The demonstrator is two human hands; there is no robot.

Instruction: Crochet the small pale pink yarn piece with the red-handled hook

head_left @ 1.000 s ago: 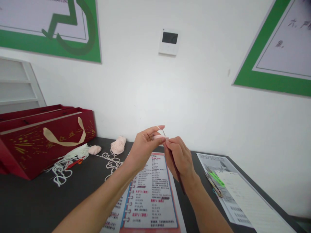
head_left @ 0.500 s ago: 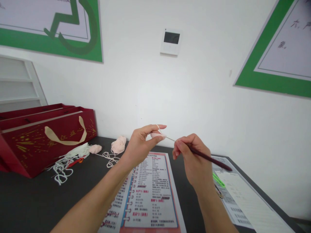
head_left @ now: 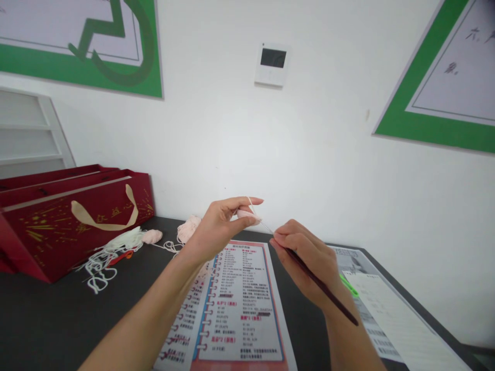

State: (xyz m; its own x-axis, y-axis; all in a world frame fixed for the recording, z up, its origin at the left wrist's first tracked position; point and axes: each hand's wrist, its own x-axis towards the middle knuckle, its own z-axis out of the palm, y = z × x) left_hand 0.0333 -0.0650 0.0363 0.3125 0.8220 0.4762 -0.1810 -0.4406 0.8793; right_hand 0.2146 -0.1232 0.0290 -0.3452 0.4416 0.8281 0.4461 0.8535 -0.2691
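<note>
A small pale pink crochet piece (head_left: 247, 214) is pinched between the thumb and fingers of my left hand (head_left: 220, 226). Yarn (head_left: 251, 205) runs from it over the stretched index finger. My right hand (head_left: 305, 257) grips a crochet hook (head_left: 320, 283) with a dark red handle. The hook's thin metal shaft points up and left, and its tip meets the crochet piece at my left fingertips. Whether the tip is inside a stitch is too small to tell.
Printed pattern sheets (head_left: 247, 309) lie below my hands on the black table (head_left: 127, 319). To the left are a red gift bag (head_left: 85, 216), pink yarn balls (head_left: 188, 229) and tangled white yarn (head_left: 102, 268). Papers (head_left: 390, 304) and a bright green item (head_left: 349, 285) lie on the right.
My right hand has turned and lowered a little, so the hook's handle now slants more steeply downward. My left hand has shifted only slightly, still holding the crochet piece.
</note>
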